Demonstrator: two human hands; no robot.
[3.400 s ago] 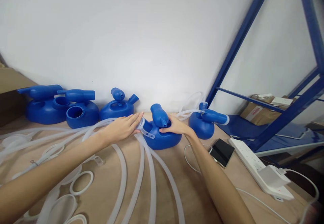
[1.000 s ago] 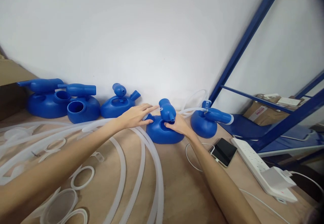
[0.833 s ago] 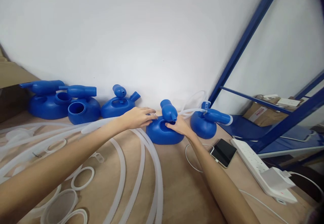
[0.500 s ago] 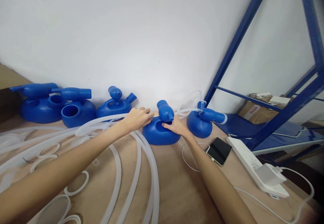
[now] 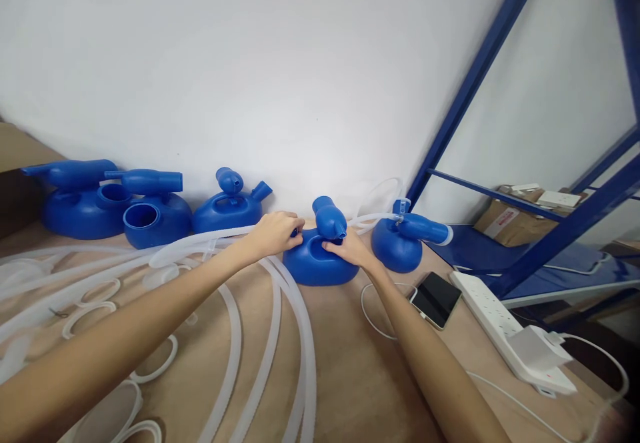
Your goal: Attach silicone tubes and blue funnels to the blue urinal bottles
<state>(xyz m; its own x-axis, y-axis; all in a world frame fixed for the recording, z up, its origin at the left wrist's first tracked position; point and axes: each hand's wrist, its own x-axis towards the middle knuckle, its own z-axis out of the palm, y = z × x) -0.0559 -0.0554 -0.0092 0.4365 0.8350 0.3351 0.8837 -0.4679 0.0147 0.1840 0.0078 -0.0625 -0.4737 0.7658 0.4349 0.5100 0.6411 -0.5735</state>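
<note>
A blue plastic urinal bottle (image 5: 316,269) stands on the table in front of me, with a blue funnel-shaped piece (image 5: 330,217) lying across its top. My right hand (image 5: 355,248) is closed round the bottle's handle at its right side, the thumb in the handle opening. At the left end, my left hand (image 5: 278,232) has its fingers curled over the bottle's neck, and the hand hides that opening. Clear ribbed hoses (image 5: 297,309) pass beneath my left forearm and curve toward me.
Several more blue urinal bottles (image 5: 227,213) line the wall at left. Another bottle (image 5: 396,249) with a thin tube stands at right. Nearby are a phone (image 5: 436,299), a white power strip (image 5: 493,313) and a blue metal rack (image 5: 463,89). White rings (image 5: 159,363) lie at left.
My left fingers have curled more at the bottle's neck, the thumb now showing against them. My right hand keeps its hold. The view has shifted slightly.
</note>
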